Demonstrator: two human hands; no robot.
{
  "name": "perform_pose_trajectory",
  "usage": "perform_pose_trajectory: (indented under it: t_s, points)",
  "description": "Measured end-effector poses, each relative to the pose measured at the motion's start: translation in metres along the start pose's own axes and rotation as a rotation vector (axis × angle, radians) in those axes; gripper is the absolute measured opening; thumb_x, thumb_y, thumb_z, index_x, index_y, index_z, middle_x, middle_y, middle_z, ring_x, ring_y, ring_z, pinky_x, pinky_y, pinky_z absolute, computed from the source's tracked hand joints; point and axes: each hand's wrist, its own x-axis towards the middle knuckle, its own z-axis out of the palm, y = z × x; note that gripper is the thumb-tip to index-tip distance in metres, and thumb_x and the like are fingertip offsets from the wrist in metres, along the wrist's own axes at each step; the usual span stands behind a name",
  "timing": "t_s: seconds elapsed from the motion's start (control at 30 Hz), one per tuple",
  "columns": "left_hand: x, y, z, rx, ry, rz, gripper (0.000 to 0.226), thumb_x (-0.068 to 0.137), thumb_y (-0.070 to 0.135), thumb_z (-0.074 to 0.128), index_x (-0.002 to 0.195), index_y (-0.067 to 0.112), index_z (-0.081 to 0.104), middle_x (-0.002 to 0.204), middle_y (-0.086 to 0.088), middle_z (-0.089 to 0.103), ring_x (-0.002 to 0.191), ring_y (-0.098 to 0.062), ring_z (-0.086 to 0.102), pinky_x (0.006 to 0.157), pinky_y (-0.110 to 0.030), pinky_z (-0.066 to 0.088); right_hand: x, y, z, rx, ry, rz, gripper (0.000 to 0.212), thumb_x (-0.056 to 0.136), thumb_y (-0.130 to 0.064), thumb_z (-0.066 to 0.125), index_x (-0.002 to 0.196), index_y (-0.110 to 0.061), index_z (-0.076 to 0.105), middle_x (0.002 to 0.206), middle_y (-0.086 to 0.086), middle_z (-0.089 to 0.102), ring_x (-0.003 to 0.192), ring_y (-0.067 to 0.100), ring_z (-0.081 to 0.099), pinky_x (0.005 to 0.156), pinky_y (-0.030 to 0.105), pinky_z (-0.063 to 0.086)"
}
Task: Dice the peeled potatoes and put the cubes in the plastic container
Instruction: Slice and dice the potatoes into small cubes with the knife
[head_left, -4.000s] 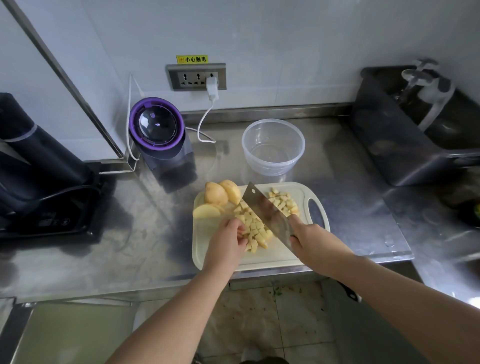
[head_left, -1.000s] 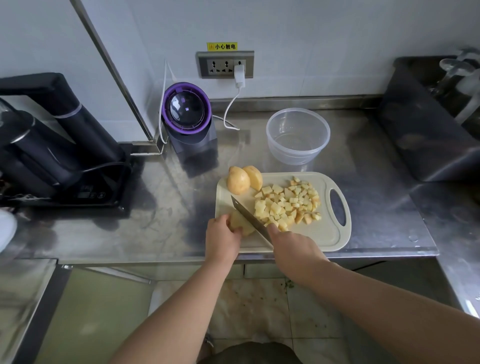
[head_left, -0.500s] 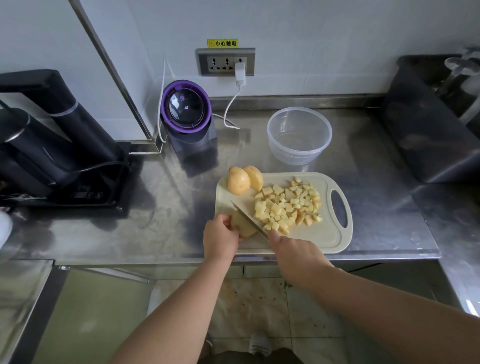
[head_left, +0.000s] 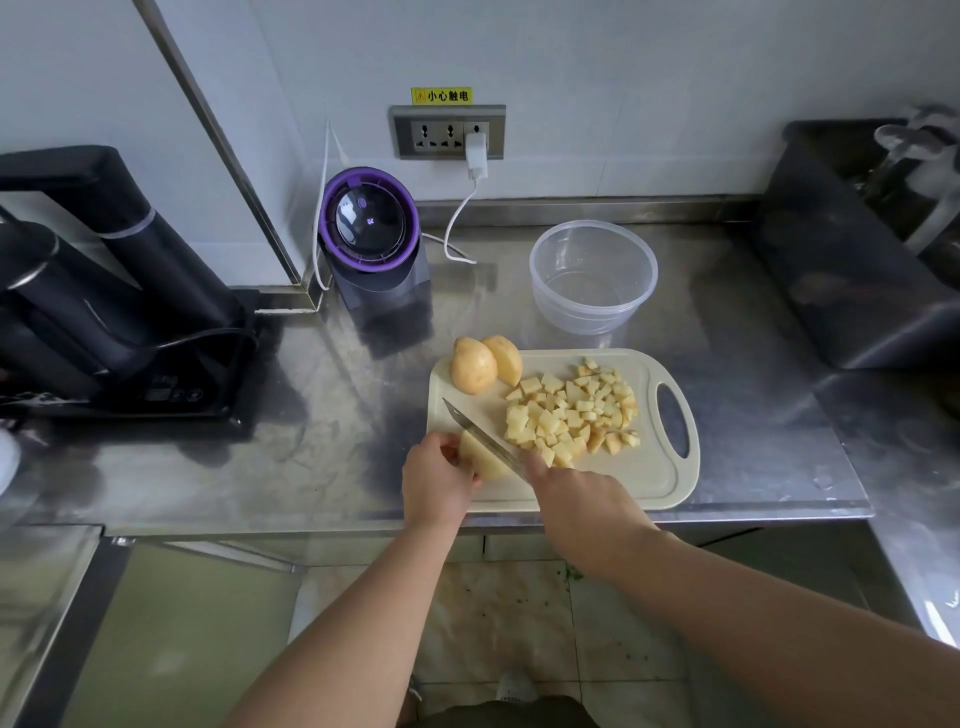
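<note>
A long, shiny grey steel counter (head_left: 337, 441) runs along a plain white wall (head_left: 623, 78). Near its front edge lies a pale cream plastic cutting board (head_left: 623, 478) with a handle hole on its right side. The left hand (head_left: 439, 480) is at the front left of the board, and its curled fingers hold a pale yellow potato piece (head_left: 485, 460) down on it. The right hand (head_left: 582, 509) is wrapped tight around the handle of a silver flat-bladed knife (head_left: 483, 439). The handle is hidden under the hand. The blade lies slanted across the potato piece, with its tip pointing away to the left. A heap of small yellow potato cubes (head_left: 571, 410) sits in the middle of the board, just right of the blade. Two peeled potatoes (head_left: 472, 366) rest side by side at the back left corner of the board. A round, clear plastic container (head_left: 592, 317) stands on the counter just behind the board, with no cubes in it. To its left is a small dark gadget with a purple ring on top (head_left: 371, 228). A white plug (head_left: 476, 150) sits in a grey wall socket (head_left: 448, 132) under a yellow sticker (head_left: 441, 95). A big black machine (head_left: 104, 291) stands far left, and a dark tub (head_left: 841, 270) far right. Pale floor tiles (head_left: 519, 623) show below.
</note>
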Motion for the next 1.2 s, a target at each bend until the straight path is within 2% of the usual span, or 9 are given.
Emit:
perform_pose_trajectory:
  t_s: [0.17,0.5,0.63,0.83,1.2]
  points:
    - [0.001,-0.001,0.001,0.04,0.016,0.009,0.02,0.086,0.004,0.064,0.095,0.021,0.058,0.093,-0.003,0.067,0.08,-0.028,0.069,0.075,-0.045,0.058,0.002,0.0,0.005,-0.014,0.001,-0.004,0.054,0.092,0.004,0.045,0.136,-0.015,0.023,0.086,0.003,0.051,0.069,0.021,0.052,0.06,0.033,0.043]
    - [0.003,-0.008,0.004,0.044,0.023,0.016,0.023,0.084,0.009,0.065,0.094,0.028,0.058,0.096,-0.004,0.067,0.083,-0.029,0.069,0.074,-0.048,0.058,0.006,0.0,0.012,-0.012,0.005,-0.013,0.049,0.093,0.001,0.048,0.133,-0.015,0.025,0.079,-0.001,0.048,0.061,0.015,0.05,0.054,0.029,0.041]
    - [0.005,-0.01,0.004,0.028,0.019,0.027,0.023,0.084,0.006,0.065,0.098,0.024,0.064,0.096,-0.004,0.068,0.082,-0.029,0.069,0.074,-0.047,0.058,0.007,0.0,0.013,0.016,0.005,0.001,0.047,0.092,0.003,0.047,0.131,-0.015,0.027,0.075,-0.002,0.043,0.066,0.018,0.052,0.058,0.031,0.043]
    - [0.004,-0.01,0.005,0.024,0.037,0.05,0.027,0.085,0.005,0.064,0.093,0.031,0.062,0.096,-0.005,0.067,0.08,-0.029,0.069,0.073,-0.046,0.059,0.007,0.001,0.012,0.035,-0.004,-0.018,0.045,0.094,0.002,0.045,0.131,-0.015,0.026,0.076,-0.001,0.045,0.07,0.019,0.057,0.061,0.032,0.049]
    - [0.006,-0.016,0.007,0.059,0.057,0.069,0.022,0.086,0.009,0.065,0.099,0.026,0.065,0.095,-0.003,0.067,0.079,-0.026,0.069,0.073,-0.045,0.059,0.008,0.0,0.012,0.045,-0.005,-0.013,0.047,0.093,0.001,0.048,0.13,-0.016,0.025,0.074,-0.003,0.043,0.065,0.016,0.052,0.059,0.03,0.045]
